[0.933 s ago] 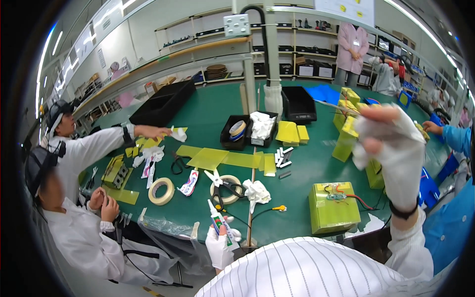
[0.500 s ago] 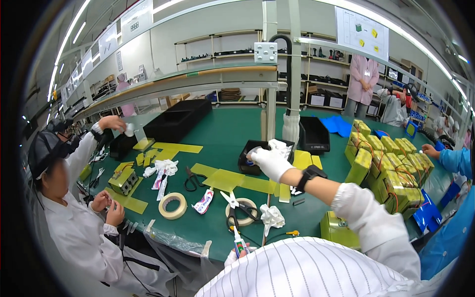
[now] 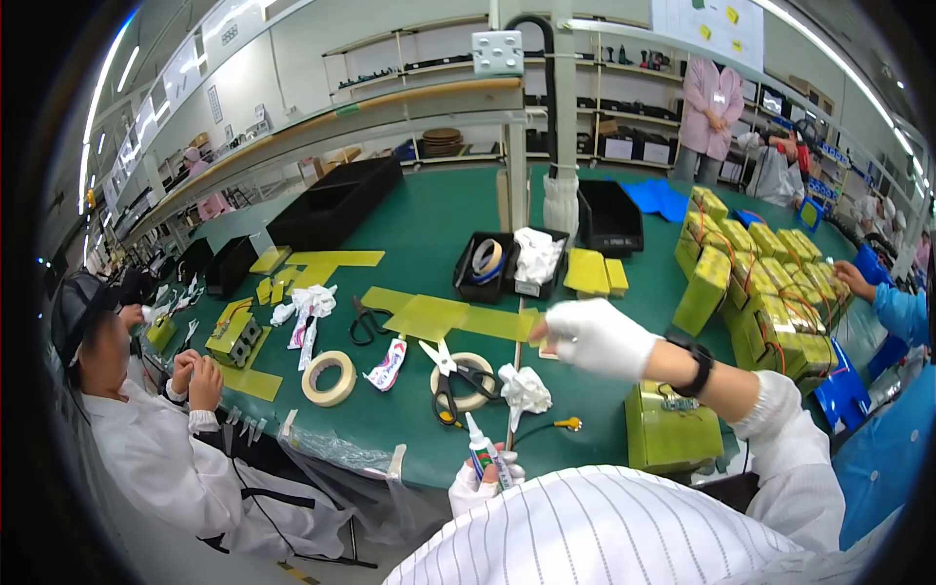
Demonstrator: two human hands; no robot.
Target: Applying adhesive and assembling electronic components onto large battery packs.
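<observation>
My left hand (image 3: pixel 480 490), in a white glove with bare fingertips, is wrapped round a small glue tube (image 3: pixel 485 452), nozzle up, at the table's near edge. My right hand (image 3: pixel 603 338), gloved likewise, hovers over the table by the right end of the yellow sheet strips (image 3: pixel 439 318). Its fingers are drawn together; what they pinch, if anything, is hidden. Close by lie a crumpled white cloth (image 3: pixel 525 390) and open scissors (image 3: pixel 446 378) across a masking tape roll (image 3: pixel 477 397). A yellow-green wrapped battery pack (image 3: pixel 673 435) stands below my right forearm.
Black bins hold tape rolls (image 3: pixel 486 259) and white cloths (image 3: pixel 537 255). Stacked wrapped packs (image 3: pixel 780 327) with red wires stand at right, near a blue-sleeved person's hand (image 3: pixel 854 281). At left, a person in white (image 3: pixel 146 439) sits working. A post (image 3: pixel 519 195) rises behind the bins.
My right hand has moved from the black bin back toward me and slightly right, uncovering the tape rolls. My left hand and the glue tube have come further into view.
</observation>
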